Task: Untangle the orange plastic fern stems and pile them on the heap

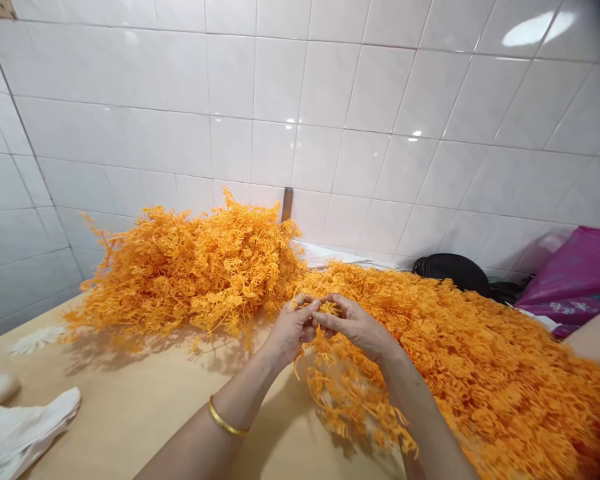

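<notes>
An orange plastic foliage sprig (337, 397) hangs from my fingers over the table, its lower branches curling beside my right forearm. My left hand (294, 328) wears a gold bangle at the wrist and pinches part of the sprig between thumb and fingers. Close against it, my right hand (357, 327) is also closed on the sprig, thumb tip near the left thumb. The exact spot they grip is partly hidden by the fingers. Behind my left hand rises a tall orange foliage heap (195, 267). A wide, lower orange foliage pile (510, 353) spreads to the right.
White cloth gloves (27, 427) lie on the tan tabletop (180, 413) at left, near a white flower-shaped piece (37, 339). A black pouch (453, 270) and purple bag (570, 277) sit behind the right pile. A tiled wall (280, 80) with a metal strip (287, 203) stands behind.
</notes>
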{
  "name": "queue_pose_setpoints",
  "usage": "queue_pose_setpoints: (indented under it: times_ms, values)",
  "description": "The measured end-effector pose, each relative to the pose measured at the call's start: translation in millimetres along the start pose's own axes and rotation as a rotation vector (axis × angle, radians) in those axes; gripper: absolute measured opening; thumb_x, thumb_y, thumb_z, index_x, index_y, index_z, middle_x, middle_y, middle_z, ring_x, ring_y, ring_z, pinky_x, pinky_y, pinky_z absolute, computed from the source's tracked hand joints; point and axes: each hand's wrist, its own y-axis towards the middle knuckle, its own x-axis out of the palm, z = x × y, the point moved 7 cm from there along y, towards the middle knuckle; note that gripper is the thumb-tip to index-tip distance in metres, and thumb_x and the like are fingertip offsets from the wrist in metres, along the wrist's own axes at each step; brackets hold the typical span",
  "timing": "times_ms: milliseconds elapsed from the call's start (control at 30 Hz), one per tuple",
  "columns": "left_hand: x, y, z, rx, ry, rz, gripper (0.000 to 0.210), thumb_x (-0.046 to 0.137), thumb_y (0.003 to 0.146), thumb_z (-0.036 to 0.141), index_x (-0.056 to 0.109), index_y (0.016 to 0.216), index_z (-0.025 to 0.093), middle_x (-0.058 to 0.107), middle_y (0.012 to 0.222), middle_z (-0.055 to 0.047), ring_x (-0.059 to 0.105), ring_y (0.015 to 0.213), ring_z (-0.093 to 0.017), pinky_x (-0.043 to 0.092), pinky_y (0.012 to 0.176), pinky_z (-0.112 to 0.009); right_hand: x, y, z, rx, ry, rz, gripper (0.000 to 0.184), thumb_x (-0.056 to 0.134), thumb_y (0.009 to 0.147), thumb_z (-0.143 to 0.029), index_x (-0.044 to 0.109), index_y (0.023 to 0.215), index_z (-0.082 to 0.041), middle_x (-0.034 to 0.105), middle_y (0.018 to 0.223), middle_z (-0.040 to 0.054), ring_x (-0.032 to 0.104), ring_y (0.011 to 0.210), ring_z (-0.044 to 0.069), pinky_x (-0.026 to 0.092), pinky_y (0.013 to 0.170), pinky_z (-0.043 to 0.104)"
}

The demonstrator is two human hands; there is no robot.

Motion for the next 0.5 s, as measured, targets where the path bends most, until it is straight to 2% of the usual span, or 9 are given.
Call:
queue_pose_setpoints:
  times_ms: [67, 167, 333, 500]
  values:
    - [0.4, -0.5, 0.8, 0.007, -0.008, -0.012, 0.029, 0.063, 0.062, 0.031, 0.040, 0.075, 0.019, 0.041, 0.044, 0.008, 0.020, 0.030, 0.001, 0.007, 0.035, -0.015, 0.5, 2.2, -4.2, -0.079, -0.008, 0.016, 0.029, 0.056, 0.068, -0.042, 0.053, 0.080, -0.016, 0.054, 0.067, -0.0009, 0.047, 0.052, 0.007, 0.038, 0.051, 0.021]
    - [4.6, -2.1, 2.9, 0.016, -0.076, -0.059, 0.025, 0.061, 0.065, 0.029, 0.042, 0.079, 0.019, 0.040, 0.046, 0.009, 0.017, 0.030, 0.001, 0.007, 0.035, -0.015, -7.4, 6.5, -0.9, -0.129, 0.086, 0.129, 0.028, 0.053, 0.070, -0.044, 0.051, 0.069, -0.016, 0.050, 0.055, -0.0032, 0.043, 0.046, 0.007, 0.035, 0.045, 0.021]
    - [11.6, -2.8, -8.6, -0.088, -0.225, -0.111, 0.020, 0.058, 0.068, 0.021, 0.039, 0.073, 0.018, 0.031, 0.044, 0.010, 0.017, 0.031, 0.000, 0.007, 0.035, -0.016, -19.4, 13.9, 21.9, -0.080, 0.262, 0.369, 0.032, 0.057, 0.062, -0.046, 0.046, 0.057, -0.017, 0.040, 0.044, -0.0059, 0.034, 0.039, 0.006, 0.026, 0.039, 0.020]
    - [6.4, 3.6, -27.7, -0.162, -0.290, -0.038, 0.024, 0.052, 0.072, 0.019, 0.030, 0.064, 0.018, 0.025, 0.041, 0.010, 0.015, 0.029, -0.001, 0.006, 0.035, -0.016, -18.5, 19.2, 45.7, -0.009, 0.205, 0.570, 0.036, 0.055, 0.058, -0.048, 0.034, 0.048, -0.020, 0.030, 0.039, -0.0077, 0.025, 0.036, 0.005, 0.023, 0.037, 0.021]
